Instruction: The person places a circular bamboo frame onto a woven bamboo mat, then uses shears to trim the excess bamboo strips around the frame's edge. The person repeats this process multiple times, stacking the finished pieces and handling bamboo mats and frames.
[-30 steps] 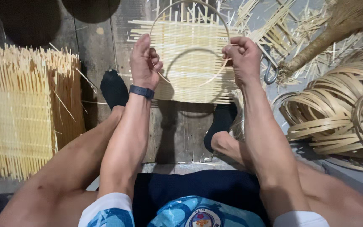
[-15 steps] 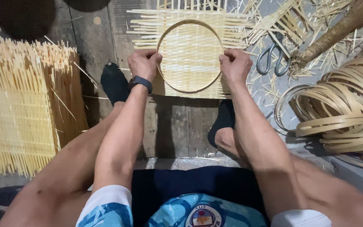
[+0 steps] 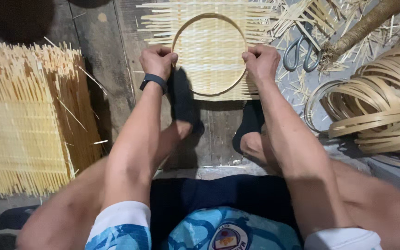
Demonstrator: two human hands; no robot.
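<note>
A square woven bamboo mat [image 3: 209,28] lies on the wooden floor in front of me, with a round bamboo hoop [image 3: 209,54] pressed flat onto it. My left hand [image 3: 157,60] grips the hoop's left side, fingers curled down over the rim. My right hand [image 3: 261,62] grips the hoop's right side the same way. A dark band sits on my left wrist. My two feet in dark socks [image 3: 184,99] rest against the near edge of the mat, one under each hand.
A stack of woven bamboo mats [image 3: 28,120] lies at my left. Coiled bamboo hoops [image 3: 380,106] pile up at the right. Scissors [image 3: 302,51] lie among loose bamboo strips at the upper right, beside a rope-wrapped pole [image 3: 366,23].
The hoop was lifted off the mat in both hands a second ago; now it lies flat on the mat. Both hands have come down and spread to its sides.
</note>
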